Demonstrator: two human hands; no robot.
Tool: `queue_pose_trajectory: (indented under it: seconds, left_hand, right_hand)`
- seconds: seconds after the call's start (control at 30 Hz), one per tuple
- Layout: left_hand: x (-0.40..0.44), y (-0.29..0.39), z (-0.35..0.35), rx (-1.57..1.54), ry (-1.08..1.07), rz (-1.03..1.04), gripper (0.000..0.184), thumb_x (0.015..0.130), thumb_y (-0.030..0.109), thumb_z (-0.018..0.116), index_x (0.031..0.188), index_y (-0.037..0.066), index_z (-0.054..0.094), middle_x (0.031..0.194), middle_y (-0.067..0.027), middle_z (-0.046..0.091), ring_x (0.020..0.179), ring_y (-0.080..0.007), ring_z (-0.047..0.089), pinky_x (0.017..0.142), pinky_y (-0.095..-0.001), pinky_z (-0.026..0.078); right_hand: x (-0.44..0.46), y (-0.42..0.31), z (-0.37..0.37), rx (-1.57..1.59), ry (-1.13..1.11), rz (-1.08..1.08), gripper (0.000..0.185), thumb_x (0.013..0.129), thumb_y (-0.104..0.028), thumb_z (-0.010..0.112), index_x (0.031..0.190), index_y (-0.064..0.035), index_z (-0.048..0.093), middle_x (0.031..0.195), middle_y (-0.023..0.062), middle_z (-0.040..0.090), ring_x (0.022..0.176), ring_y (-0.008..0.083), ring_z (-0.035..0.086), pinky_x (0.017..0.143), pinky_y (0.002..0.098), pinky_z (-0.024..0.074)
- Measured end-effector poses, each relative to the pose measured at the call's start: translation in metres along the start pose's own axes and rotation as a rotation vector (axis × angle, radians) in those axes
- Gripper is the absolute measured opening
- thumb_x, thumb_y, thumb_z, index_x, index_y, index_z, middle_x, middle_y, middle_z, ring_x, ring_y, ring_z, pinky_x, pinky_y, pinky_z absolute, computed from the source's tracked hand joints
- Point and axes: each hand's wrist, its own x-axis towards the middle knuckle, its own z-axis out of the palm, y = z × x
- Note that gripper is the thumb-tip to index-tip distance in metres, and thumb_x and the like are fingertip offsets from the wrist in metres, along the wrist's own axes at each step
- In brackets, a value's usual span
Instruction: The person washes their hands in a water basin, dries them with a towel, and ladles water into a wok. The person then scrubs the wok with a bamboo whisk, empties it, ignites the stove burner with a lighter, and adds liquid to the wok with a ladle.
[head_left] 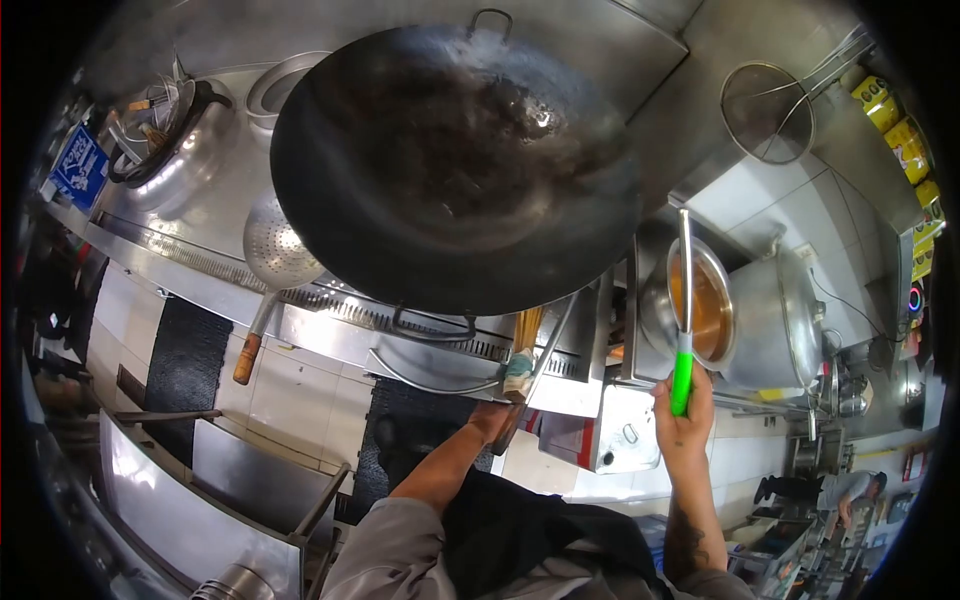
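Observation:
In my right hand (686, 420) is a long, narrow metal utensil with a bright green handle (682, 384); its working end is not clear enough to name. Its shaft crosses above a metal pot (655, 315) of orange-brown liquid (706, 310). My left hand (490, 420) is low at the stove's front edge, beside a bamboo brush (526, 335) with a wrapped end and a dark wooden handle (508, 428). The fingers of that hand are mostly hidden, so its grip is unclear. A large black wok (450, 250), with a wet patch inside, fills the upper middle.
A perforated skimmer (275, 240) with a wooden grip lies left of the wok. A bowl of utensils (185, 160) stands farther left. On the right are a wire strainer (768, 112) and a large lidded pot (770, 320). Another person (850, 495) is in the right background.

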Motion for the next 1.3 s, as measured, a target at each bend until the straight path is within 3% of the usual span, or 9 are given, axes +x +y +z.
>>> queue_pose_trajectory:
  seconds: [0.1,0.17,0.27,0.3,0.5,0.7,0.8,1.0,1.3]
  left_hand:
    - [-0.014,-0.006,-0.005,0.233,-0.015,0.155,0.036,0.087,0.023,0.069,0.119,0.009,0.060,0.085,-0.0066,0.058,0.078,-0.0208,0.058,0.071,-0.0386,0.049]
    - [-0.029,-0.013,-0.013,0.849,0.045,0.546,0.063,0.079,0.018,0.073,0.137,0.007,0.051,0.103,-0.0124,0.060,0.096,-0.0275,0.060,0.085,-0.0437,0.049]
    - [-0.047,-0.005,-0.023,0.853,-0.157,0.294,0.101,0.067,0.014,0.079,0.154,0.007,0.028,0.134,-0.0184,0.048,0.128,-0.0387,0.045,0.109,-0.0503,0.038]
    - [-0.047,-0.004,-0.024,0.801,-0.247,0.214,0.113,0.063,0.012,0.082,0.157,0.008,0.019,0.149,-0.0181,0.035,0.141,-0.0431,0.030,0.119,-0.0496,0.027]
    - [-0.045,-0.001,-0.024,0.886,-0.223,0.220,0.117,0.060,0.015,0.085,0.157,0.009,0.019,0.151,-0.0194,0.036,0.143,-0.0413,0.032,0.120,-0.0501,0.025]
    - [-0.003,-0.050,0.006,0.958,-0.240,0.213,0.068,0.088,0.015,0.064,0.150,0.011,0.036,0.138,-0.0179,0.050,0.134,-0.0359,0.046,0.113,-0.0445,0.036]
    - [0.003,-0.080,0.017,0.520,-0.163,0.147,0.056,0.100,0.027,0.044,0.153,0.013,0.031,0.145,-0.0214,0.044,0.137,-0.0388,0.041,0.114,-0.0514,0.032]
    - [0.004,-0.064,0.012,0.811,-0.169,0.169,0.052,0.103,0.038,0.039,0.150,0.017,0.036,0.150,-0.0232,0.041,0.137,-0.0409,0.042,0.113,-0.0539,0.033]
    - [0.004,-0.043,0.005,0.497,-0.153,0.040,0.051,0.103,0.043,0.036,0.146,0.017,0.042,0.152,-0.0219,0.039,0.137,-0.0393,0.042,0.114,-0.0468,0.034]
  right_hand:
    - [-0.013,0.006,0.000,-0.023,-0.032,-0.074,0.044,0.088,0.006,0.064,0.130,0.0035,0.050,0.094,0.0088,0.056,0.082,0.0142,0.057,0.079,0.0284,0.0491]
    - [-0.016,-0.007,0.000,-0.040,-0.062,-0.095,0.045,0.088,0.005,0.065,0.130,0.0038,0.050,0.098,0.0112,0.058,0.085,0.0163,0.059,0.081,0.0299,0.0493]
    - [-0.028,-0.008,0.007,0.036,-0.115,-0.072,0.045,0.088,0.003,0.066,0.130,0.0038,0.051,0.105,0.0147,0.062,0.090,0.0200,0.061,0.082,0.0325,0.0496]
    - [-0.032,-0.009,0.012,0.110,-0.133,0.003,0.042,0.086,0.000,0.067,0.126,0.0004,0.055,0.101,0.0178,0.062,0.090,0.0307,0.064,0.080,0.0360,0.0508]
    - [-0.041,-0.024,0.013,0.091,-0.296,-0.054,0.039,0.087,-0.006,0.069,0.124,-0.0017,0.056,0.093,0.0172,0.059,0.077,0.0347,0.063,0.069,0.0422,0.0509]
    - [-0.047,-0.022,0.005,0.045,-0.335,-0.099,0.038,0.086,-0.004,0.070,0.122,-0.0024,0.056,0.089,0.0183,0.060,0.075,0.0361,0.064,0.065,0.0417,0.0511]
    - [-0.055,-0.015,0.003,0.031,-0.324,-0.109,0.038,0.086,-0.003,0.069,0.122,-0.0016,0.056,0.087,0.0180,0.060,0.074,0.0358,0.064,0.064,0.0414,0.0509]
    - [-0.062,-0.007,-0.002,0.028,-0.301,-0.107,0.039,0.085,-0.002,0.070,0.122,-0.0018,0.057,0.089,0.0181,0.060,0.074,0.0364,0.063,0.064,0.0423,0.0512]
    - [-0.072,0.004,-0.003,0.000,-0.321,-0.099,0.044,0.081,0.002,0.070,0.123,0.0008,0.055,0.093,0.0186,0.061,0.078,0.0344,0.063,0.068,0.0399,0.0510]
